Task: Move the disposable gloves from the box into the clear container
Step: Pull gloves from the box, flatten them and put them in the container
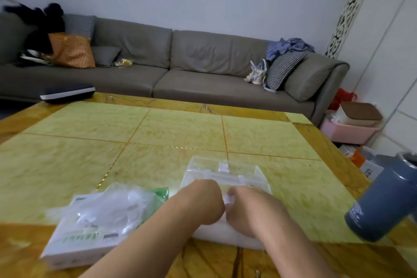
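Observation:
A white and green glove box (76, 244) lies at the table's near left, with loose clear disposable gloves (117, 205) spilling over its top. The clear container (225, 174) stands at near centre, its see-through lid tipped up at the back. My left hand (203, 203) and my right hand (246, 207) are both down inside the container, fingers curled, pressed close together. A bit of white glove material (226, 198) shows between them. The fingertips are hidden and the view is blurred.
A blue-grey insulated bottle (383, 201) stands at the table's right edge, close to my right arm. The yellow-green tiled table (158, 133) stretches ahead. Beyond it is a grey sofa (180, 70) with cushions and bags. Pink baskets (347, 131) sit on the floor at right.

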A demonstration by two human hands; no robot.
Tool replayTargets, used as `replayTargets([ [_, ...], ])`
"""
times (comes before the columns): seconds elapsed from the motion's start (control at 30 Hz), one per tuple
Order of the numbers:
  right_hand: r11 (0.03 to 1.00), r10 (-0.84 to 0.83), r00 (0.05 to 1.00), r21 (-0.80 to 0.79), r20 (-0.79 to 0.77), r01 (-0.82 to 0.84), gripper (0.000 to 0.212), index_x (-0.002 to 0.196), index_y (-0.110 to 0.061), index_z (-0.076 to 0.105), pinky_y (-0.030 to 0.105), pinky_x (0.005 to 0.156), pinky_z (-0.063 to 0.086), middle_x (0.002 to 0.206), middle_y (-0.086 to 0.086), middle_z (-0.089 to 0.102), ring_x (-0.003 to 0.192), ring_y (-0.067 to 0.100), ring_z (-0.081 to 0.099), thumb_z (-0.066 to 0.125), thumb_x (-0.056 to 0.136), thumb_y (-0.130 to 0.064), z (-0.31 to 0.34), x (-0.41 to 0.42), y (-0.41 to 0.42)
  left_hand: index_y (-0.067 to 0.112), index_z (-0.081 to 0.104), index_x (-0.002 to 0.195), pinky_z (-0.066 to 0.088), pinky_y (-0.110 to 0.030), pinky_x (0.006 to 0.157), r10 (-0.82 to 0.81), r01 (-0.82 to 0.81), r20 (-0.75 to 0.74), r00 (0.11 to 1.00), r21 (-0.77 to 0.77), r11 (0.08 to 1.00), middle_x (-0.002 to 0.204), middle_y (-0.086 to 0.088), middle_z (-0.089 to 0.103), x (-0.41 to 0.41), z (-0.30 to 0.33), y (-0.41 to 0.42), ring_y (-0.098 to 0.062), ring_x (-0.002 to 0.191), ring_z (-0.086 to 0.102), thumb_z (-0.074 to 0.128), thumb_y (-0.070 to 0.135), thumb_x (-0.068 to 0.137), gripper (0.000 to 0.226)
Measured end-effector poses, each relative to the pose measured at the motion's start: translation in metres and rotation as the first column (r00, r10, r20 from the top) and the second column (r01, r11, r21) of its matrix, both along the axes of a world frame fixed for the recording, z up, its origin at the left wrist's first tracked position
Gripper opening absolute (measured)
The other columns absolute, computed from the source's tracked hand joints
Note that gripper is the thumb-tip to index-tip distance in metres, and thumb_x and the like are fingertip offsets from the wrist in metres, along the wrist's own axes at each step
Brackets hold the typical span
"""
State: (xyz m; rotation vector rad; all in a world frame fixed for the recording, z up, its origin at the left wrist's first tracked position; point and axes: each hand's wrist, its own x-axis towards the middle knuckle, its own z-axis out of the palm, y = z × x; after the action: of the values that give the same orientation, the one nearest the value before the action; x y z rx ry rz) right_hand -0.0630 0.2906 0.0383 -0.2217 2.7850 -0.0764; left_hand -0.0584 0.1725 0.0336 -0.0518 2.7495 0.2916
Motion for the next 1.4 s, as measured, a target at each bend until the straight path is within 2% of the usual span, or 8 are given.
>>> replayTargets([
  [0.33, 0.998, -0.051, 0.953, -0.056, -0.300, 0.036, 0.037, 0.132, -0.030, 0.056, 0.036, 0.090, 0.051, 0.132, -0.006, 0.061, 0.118, 0.023, 0.061, 0.036, 0.105, -0.047, 0.010, 0.022, -0.002, 0.016, 0.056, 0.121, 0.050, -0.034, 0.075, -0.128, 0.188, -0.456, 0.881, 0.090, 0.978, 0.119, 0.001, 0.055, 0.053, 0.023, -0.030, -0.023, 0.105, 0.056, 0.048, 0.004, 0.094, 0.031],
  [0.47, 0.984, -0.045, 0.868, -0.174, -0.495, -0.049, 0.027, 0.124, -0.028, 0.059, 0.033, 0.081, 0.045, 0.122, -0.008, 0.061, 0.110, 0.018, 0.056, 0.040, 0.105, -0.026, 0.008, 0.026, -0.016, 0.027, 0.059, 0.131, 0.052, -0.028, 0.083, 0.102, 0.093, -0.613, 0.784, 0.277, 0.956, 0.124, 0.012, 0.057, 0.067, 0.031, -0.081, -0.012, 0.105, 0.059, 0.051, 0.019, 0.102, 0.031],
  [0.63, 0.865, 0.155, 0.694, -0.242, -0.704, -0.439, 0.023, 0.115, -0.018, 0.066, 0.028, 0.086, 0.052, 0.106, -0.010, 0.059, 0.102, 0.013, 0.054, 0.053, 0.097, -0.012, -0.010, 0.043, -0.050, 0.024, 0.057, 0.114, 0.053, -0.026, 0.076, 0.363, -0.324, -0.375, 0.853, 0.164, 0.932, 0.111, 0.009, 0.061, 0.082, 0.008, -0.156, -0.010, 0.092, 0.061, 0.056, 0.071, 0.089, 0.053],
  [0.83, 0.803, 0.271, 0.719, -0.262, -0.640, -0.536, 0.016, 0.109, -0.022, 0.063, 0.028, 0.087, 0.050, 0.106, -0.013, 0.051, 0.106, 0.013, 0.052, 0.053, 0.096, -0.020, -0.036, 0.045, -0.082, 0.026, 0.073, 0.090, 0.041, -0.015, 0.042, 0.468, -0.313, -0.337, 0.817, 0.421, 0.851, 0.094, 0.009, 0.075, 0.082, -0.007, -0.179, -0.002, 0.050, 0.060, 0.071, 0.043, 0.091, 0.016],
  [0.9, 0.791, 0.235, 0.731, -0.312, -0.640, -0.527, 0.019, 0.112, -0.023, 0.063, 0.022, 0.085, 0.046, 0.107, -0.016, 0.052, 0.107, 0.010, 0.052, 0.053, 0.096, -0.022, -0.038, 0.043, -0.085, 0.035, 0.077, 0.101, 0.049, -0.011, 0.053, 0.491, -0.260, -0.377, 0.785, 0.519, 0.814, 0.111, 0.019, 0.073, 0.083, 0.002, -0.182, 0.007, 0.067, 0.067, 0.069, 0.047, 0.092, 0.017],
  [1.03, 0.773, 0.180, 0.830, -0.445, -0.528, -0.451, 0.029, 0.134, -0.033, 0.055, 0.006, 0.094, 0.033, 0.123, -0.027, 0.051, 0.120, -0.007, 0.046, 0.048, 0.107, -0.035, -0.032, 0.044, -0.087, 0.045, 0.075, 0.107, 0.064, -0.044, 0.075, 0.481, -0.161, -0.402, 0.779, 0.613, 0.774, 0.103, 0.022, 0.076, 0.085, 0.006, -0.188, -0.029, 0.096, 0.075, 0.061, 0.056, 0.094, 0.023],
  [1.17, 0.697, 0.127, 0.930, -0.636, -0.344, -0.331, 0.056, 0.149, -0.048, 0.035, 0.012, 0.105, 0.035, 0.136, -0.035, 0.047, 0.127, -0.014, 0.046, 0.041, 0.098, -0.069, -0.020, 0.048, -0.087, 0.053, 0.074, 0.109, 0.061, -0.026, 0.086, 0.341, -0.031, -0.413, 0.844, 0.598, 0.801, 0.109, 0.040, 0.068, 0.086, 0.006, -0.185, 0.000, 0.098, 0.072, 0.061, 0.050, 0.097, 0.018],
  [1.4, 0.609, -0.022, 0.855, -0.685, -0.519, -0.400, 0.022, 0.078, -0.030, 0.067, 0.012, 0.079, 0.047, 0.080, -0.016, 0.068, 0.090, 0.004, 0.066, 0.083, 0.087, -0.017, -0.012, 0.047, -0.091, 0.056, 0.073, 0.106, 0.054, -0.022, 0.093, 0.183, 0.019, -0.383, 0.905, 0.469, 0.883, 0.107, 0.039, 0.067, 0.087, -0.003, -0.181, 0.015, 0.100, 0.061, 0.064, 0.050, 0.095, 0.016],
])
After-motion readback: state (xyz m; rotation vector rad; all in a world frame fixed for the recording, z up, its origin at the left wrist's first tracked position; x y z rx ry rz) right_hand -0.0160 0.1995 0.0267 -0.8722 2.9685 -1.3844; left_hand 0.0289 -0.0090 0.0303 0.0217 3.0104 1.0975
